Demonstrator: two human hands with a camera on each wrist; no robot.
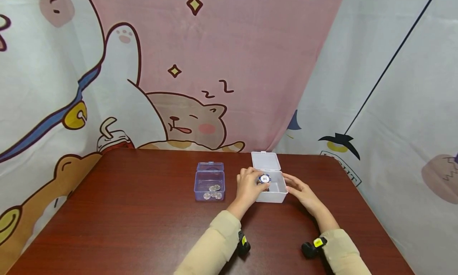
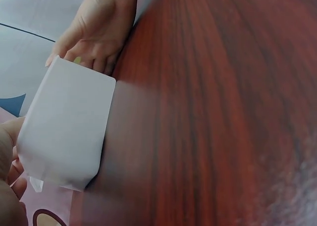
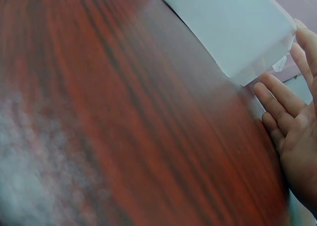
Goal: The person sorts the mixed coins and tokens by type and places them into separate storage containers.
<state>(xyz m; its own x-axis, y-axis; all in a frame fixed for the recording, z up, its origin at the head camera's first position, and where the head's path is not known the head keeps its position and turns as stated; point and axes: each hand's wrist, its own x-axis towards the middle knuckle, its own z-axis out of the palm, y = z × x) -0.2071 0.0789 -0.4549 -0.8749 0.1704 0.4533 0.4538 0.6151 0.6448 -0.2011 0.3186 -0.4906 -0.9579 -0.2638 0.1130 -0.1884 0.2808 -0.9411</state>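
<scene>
In the head view, my left hand (image 1: 247, 186) pinches a round blue-and-white poker chip (image 1: 264, 179) with a number on its face, over the near left part of a white plastic box (image 1: 272, 198). The box's lid (image 1: 266, 161) stands open at the back. Something dark lies inside, partly hidden by the hand. My right hand (image 1: 303, 192) rests at the box's right side, fingers extended along it. The left wrist view has the box's plain outer wall (image 2: 69, 119) between both hands. In the right wrist view, my right thumb is at the box's upper edge.
Left of the white box stands a translucent blue-purple box (image 1: 197, 187), lid raised, with several clear round pieces (image 1: 214, 188) inside. Both boxes sit on a reddish-brown wooden table (image 1: 143, 223), towards its far edge. A cartoon-printed cloth (image 1: 264, 68) hangs behind.
</scene>
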